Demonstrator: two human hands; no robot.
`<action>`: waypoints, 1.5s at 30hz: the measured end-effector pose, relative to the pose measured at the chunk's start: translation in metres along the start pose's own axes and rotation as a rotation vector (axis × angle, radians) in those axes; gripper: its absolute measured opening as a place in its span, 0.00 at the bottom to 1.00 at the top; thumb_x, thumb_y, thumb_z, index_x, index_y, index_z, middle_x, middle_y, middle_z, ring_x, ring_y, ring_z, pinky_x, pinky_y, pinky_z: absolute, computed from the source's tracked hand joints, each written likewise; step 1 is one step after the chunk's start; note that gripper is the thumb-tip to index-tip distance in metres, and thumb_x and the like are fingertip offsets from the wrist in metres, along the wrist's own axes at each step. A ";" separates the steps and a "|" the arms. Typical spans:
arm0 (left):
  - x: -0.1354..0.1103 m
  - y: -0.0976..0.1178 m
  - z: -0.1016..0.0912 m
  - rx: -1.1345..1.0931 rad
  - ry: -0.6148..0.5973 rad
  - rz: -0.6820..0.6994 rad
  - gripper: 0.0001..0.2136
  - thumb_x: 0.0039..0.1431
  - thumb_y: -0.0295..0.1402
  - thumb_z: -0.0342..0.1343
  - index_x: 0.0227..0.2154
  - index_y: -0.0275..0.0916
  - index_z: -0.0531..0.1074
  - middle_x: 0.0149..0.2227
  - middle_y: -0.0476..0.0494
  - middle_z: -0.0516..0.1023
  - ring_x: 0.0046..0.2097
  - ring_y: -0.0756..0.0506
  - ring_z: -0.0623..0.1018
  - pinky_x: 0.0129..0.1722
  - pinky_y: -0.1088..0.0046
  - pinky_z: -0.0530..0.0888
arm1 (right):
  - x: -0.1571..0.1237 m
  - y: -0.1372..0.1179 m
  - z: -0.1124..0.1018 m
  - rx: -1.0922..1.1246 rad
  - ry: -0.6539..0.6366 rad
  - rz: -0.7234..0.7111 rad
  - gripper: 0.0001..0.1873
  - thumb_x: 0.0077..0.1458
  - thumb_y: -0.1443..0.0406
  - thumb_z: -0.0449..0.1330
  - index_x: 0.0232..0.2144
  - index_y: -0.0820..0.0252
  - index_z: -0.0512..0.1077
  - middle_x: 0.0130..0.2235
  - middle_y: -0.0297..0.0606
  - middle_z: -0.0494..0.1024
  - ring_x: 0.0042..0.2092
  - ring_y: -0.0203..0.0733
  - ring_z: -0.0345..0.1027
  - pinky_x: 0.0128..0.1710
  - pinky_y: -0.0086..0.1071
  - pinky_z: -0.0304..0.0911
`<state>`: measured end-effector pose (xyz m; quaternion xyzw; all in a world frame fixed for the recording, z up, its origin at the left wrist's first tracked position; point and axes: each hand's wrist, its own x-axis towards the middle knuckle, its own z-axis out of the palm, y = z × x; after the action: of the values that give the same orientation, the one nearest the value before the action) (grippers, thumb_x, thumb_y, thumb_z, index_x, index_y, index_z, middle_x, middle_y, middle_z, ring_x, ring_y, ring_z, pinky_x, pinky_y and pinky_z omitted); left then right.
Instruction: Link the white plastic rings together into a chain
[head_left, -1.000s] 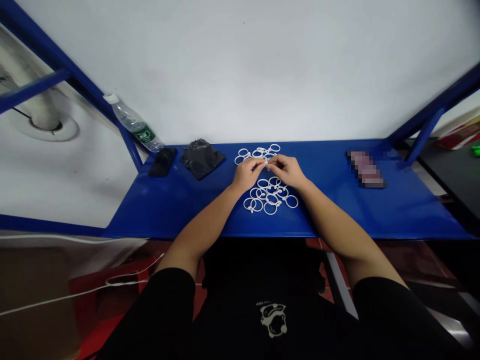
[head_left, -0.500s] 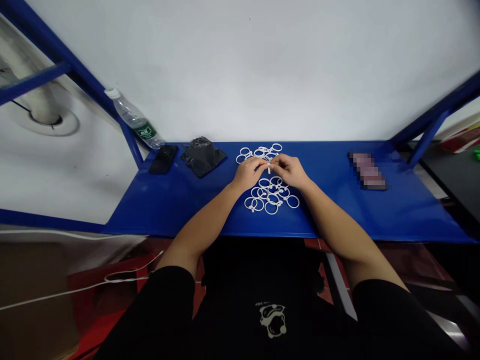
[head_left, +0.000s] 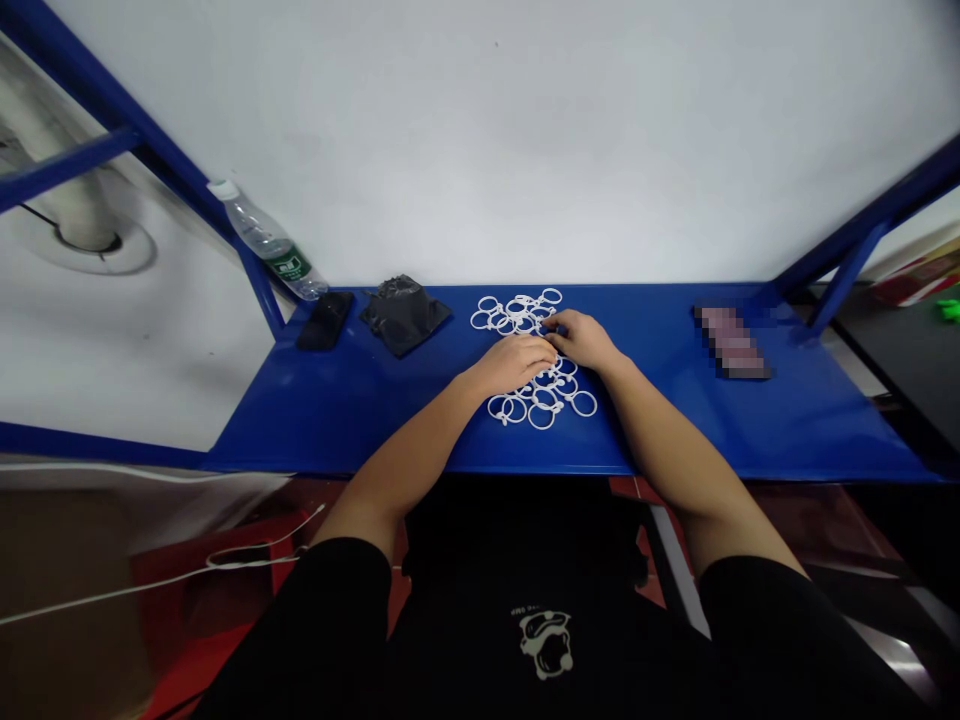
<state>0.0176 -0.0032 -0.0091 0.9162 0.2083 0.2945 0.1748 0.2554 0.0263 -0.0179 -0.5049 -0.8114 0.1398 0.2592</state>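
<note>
My left hand point(head_left: 516, 364) reaches over the nearer pile of white plastic rings point(head_left: 541, 415), its fingers bent and pressed together. Whatever lies under those fingertips is hidden. At the right edge of the farther pile of white rings point(head_left: 480, 320) is my right hand point(head_left: 585, 340), thumb and forefinger a little apart beside a ring, with nothing visible between them. The two hands nearly meet, and the left fingertips partly overlap the right ones. Each ring carries a small white tab or clip, and many overlap one another.
Both piles lie on a blue table point(head_left: 660, 430) against a white wall. To the left are a crumpled black plastic bag point(head_left: 405, 315), a black phone point(head_left: 325, 320) and a leaning clear bottle point(head_left: 274, 245). A blurred-out flat object point(head_left: 731, 342) lies at right, near blue frame bars point(head_left: 847, 280).
My hands have parted from their shared pinch on a small white piece. The left moved right and nearer, over the close pile; the right stayed by the far pile, its pinch loosened.
</note>
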 end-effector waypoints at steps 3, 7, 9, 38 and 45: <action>0.000 0.005 0.003 -0.021 -0.009 -0.018 0.08 0.77 0.30 0.60 0.47 0.44 0.85 0.51 0.43 0.89 0.53 0.42 0.87 0.58 0.58 0.82 | 0.000 0.000 0.000 0.002 -0.029 0.002 0.18 0.60 0.67 0.64 0.51 0.56 0.84 0.47 0.44 0.87 0.45 0.51 0.80 0.49 0.44 0.74; -0.002 0.000 0.002 -0.001 0.119 -0.107 0.09 0.77 0.33 0.59 0.48 0.43 0.85 0.47 0.42 0.89 0.50 0.42 0.87 0.56 0.58 0.83 | -0.001 0.000 -0.001 0.064 -0.007 -0.011 0.22 0.60 0.69 0.62 0.57 0.57 0.81 0.44 0.43 0.87 0.41 0.49 0.79 0.48 0.42 0.73; -0.004 -0.009 0.002 0.011 0.210 -0.201 0.09 0.77 0.34 0.59 0.50 0.43 0.85 0.48 0.41 0.89 0.49 0.42 0.87 0.54 0.59 0.83 | -0.001 -0.002 -0.001 0.141 0.054 -0.022 0.23 0.63 0.67 0.61 0.59 0.59 0.78 0.44 0.43 0.86 0.40 0.48 0.78 0.47 0.43 0.74; -0.012 -0.017 -0.032 0.121 0.015 -0.354 0.15 0.65 0.24 0.59 0.47 0.45 0.86 0.53 0.44 0.86 0.46 0.44 0.84 0.50 0.64 0.80 | -0.008 -0.034 -0.014 0.171 -0.005 -0.155 0.13 0.65 0.64 0.60 0.46 0.55 0.84 0.43 0.42 0.87 0.42 0.47 0.78 0.45 0.42 0.72; -0.014 -0.023 -0.039 0.151 -0.158 -0.475 0.09 0.63 0.32 0.66 0.46 0.44 0.86 0.41 0.43 0.86 0.45 0.40 0.84 0.45 0.63 0.78 | -0.008 -0.034 -0.007 0.098 -0.056 -0.200 0.14 0.66 0.65 0.60 0.47 0.55 0.84 0.44 0.41 0.87 0.43 0.47 0.79 0.47 0.41 0.71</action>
<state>-0.0229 0.0178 0.0040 0.8722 0.4244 0.1564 0.1860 0.2362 0.0038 0.0023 -0.4038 -0.8569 0.1670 0.2734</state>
